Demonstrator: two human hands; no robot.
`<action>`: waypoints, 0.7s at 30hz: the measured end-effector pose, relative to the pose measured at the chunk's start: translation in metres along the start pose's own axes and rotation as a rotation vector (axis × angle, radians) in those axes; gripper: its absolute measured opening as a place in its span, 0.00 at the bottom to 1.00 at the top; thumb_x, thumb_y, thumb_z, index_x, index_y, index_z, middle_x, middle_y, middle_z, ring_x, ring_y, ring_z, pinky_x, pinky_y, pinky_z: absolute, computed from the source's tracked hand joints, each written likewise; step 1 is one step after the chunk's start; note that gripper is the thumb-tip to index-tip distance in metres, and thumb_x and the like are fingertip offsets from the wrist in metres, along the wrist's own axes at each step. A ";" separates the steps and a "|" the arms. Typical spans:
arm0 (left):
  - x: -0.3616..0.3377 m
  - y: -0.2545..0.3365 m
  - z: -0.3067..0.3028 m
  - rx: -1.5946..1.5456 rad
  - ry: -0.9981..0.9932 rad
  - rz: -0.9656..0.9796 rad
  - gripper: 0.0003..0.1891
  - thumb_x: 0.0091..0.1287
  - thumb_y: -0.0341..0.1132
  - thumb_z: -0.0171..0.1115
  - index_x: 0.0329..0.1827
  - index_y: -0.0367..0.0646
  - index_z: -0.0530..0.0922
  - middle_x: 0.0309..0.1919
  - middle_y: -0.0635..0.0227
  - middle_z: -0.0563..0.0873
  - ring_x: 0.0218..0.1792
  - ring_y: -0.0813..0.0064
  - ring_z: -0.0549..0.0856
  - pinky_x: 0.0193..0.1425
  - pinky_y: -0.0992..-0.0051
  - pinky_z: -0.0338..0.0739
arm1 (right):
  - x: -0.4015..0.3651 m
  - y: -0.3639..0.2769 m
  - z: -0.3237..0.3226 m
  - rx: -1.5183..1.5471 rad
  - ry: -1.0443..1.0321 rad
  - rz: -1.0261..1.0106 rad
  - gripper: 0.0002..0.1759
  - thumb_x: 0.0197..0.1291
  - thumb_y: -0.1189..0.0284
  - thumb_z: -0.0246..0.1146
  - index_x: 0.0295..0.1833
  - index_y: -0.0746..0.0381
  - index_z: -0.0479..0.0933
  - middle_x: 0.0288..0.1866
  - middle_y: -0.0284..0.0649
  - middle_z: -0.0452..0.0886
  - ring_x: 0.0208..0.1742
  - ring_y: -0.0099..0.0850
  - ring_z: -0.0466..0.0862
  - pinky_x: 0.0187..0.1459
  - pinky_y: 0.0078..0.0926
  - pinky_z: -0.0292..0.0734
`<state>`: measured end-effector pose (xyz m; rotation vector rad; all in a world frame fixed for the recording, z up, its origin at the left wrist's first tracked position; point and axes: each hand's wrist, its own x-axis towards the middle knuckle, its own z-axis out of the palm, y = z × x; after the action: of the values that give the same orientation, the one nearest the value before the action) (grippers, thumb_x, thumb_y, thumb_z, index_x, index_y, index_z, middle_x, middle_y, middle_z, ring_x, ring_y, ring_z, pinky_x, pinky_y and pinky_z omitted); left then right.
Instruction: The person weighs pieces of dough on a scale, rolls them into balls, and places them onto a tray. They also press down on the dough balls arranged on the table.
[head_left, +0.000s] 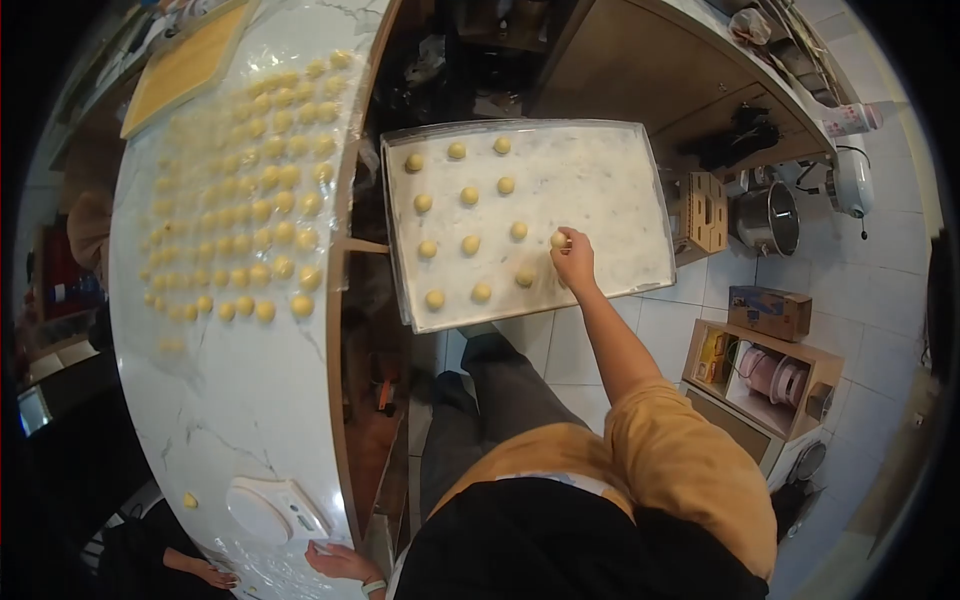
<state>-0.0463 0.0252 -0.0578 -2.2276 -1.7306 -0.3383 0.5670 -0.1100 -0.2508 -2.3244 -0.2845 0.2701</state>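
Observation:
My right hand [573,262] reaches over a floured, rimmed tray [600,180] and pinches a yellow dough ball [559,240] at the tray's surface. Rows of similar balls, such as this one [469,196], lie spaced apart on the tray's left and middle. My left hand [338,561] is low at the counter's edge, just below a white scale [285,510], its fingers loosely apart and nothing visible in them. Many more dough balls [302,306] sit in rows under clear plastic film on the marble counter [240,400].
A wooden board [185,65] lies at the counter's far end. A co-worker's hand [205,572] rests near the counter's lower left, below a small dough piece [190,500]. To the right stand a wooden crate [703,215], a metal bowl [768,220] and a cardboard box [768,312].

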 end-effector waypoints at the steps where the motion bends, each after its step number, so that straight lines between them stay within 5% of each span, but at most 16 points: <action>1: 0.001 0.000 -0.003 -0.046 -0.017 -0.018 0.23 0.73 0.48 0.41 0.53 0.33 0.69 0.50 0.49 0.73 0.51 0.49 0.72 0.54 0.56 0.67 | 0.010 0.013 0.006 -0.002 -0.007 0.006 0.22 0.51 0.73 0.65 0.54 0.62 0.74 0.44 0.45 0.77 0.41 0.34 0.80 0.45 0.28 0.76; 3: 0.002 -0.004 -0.005 -0.062 -0.052 -0.041 0.23 0.73 0.46 0.41 0.54 0.31 0.67 0.51 0.47 0.71 0.52 0.48 0.71 0.55 0.56 0.65 | 0.023 0.028 0.014 -0.194 0.013 -0.154 0.24 0.48 0.74 0.66 0.54 0.62 0.74 0.48 0.47 0.73 0.42 0.38 0.79 0.45 0.31 0.76; 6: -0.002 -0.007 -0.003 -0.100 -0.064 -0.079 0.23 0.73 0.46 0.42 0.55 0.30 0.67 0.52 0.47 0.71 0.53 0.49 0.71 0.58 0.57 0.64 | 0.028 0.029 0.015 -0.166 -0.042 -0.021 0.25 0.47 0.75 0.65 0.54 0.65 0.73 0.49 0.48 0.73 0.50 0.43 0.76 0.53 0.35 0.72; 11: 0.001 0.009 -0.009 -0.166 -0.063 -0.113 0.22 0.72 0.43 0.44 0.56 0.30 0.66 0.53 0.48 0.70 0.56 0.50 0.69 0.63 0.56 0.60 | -0.011 -0.026 -0.011 0.039 0.034 -0.212 0.24 0.47 0.79 0.66 0.53 0.66 0.74 0.45 0.45 0.75 0.44 0.37 0.77 0.46 0.28 0.74; 13: -0.002 0.014 -0.011 -0.148 -0.067 -0.119 0.22 0.69 0.40 0.46 0.57 0.30 0.67 0.54 0.48 0.70 0.57 0.50 0.67 0.65 0.56 0.57 | -0.040 -0.090 -0.018 0.271 -0.068 -0.158 0.19 0.50 0.81 0.65 0.50 0.66 0.75 0.38 0.41 0.77 0.37 0.31 0.78 0.43 0.23 0.74; 17: 0.002 0.022 -0.016 -0.153 -0.081 -0.202 0.22 0.61 0.37 0.53 0.56 0.33 0.70 0.54 0.50 0.71 0.58 0.51 0.67 0.64 0.55 0.57 | -0.111 -0.258 0.012 0.470 -0.280 -0.460 0.13 0.54 0.80 0.63 0.46 0.65 0.76 0.32 0.38 0.77 0.33 0.27 0.77 0.41 0.22 0.73; 21: 0.015 0.028 -0.033 -0.230 -0.088 -0.290 0.22 0.56 0.37 0.59 0.54 0.40 0.72 0.50 0.54 0.72 0.55 0.54 0.70 0.60 0.56 0.58 | -0.200 -0.415 0.084 0.509 -0.710 -1.135 0.09 0.56 0.80 0.63 0.43 0.66 0.76 0.35 0.39 0.78 0.37 0.27 0.78 0.41 0.22 0.73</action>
<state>-0.0152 0.0198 -0.0247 -2.1683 -2.1666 -0.5350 0.3024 0.1731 0.0126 -1.2126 -1.5778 0.4878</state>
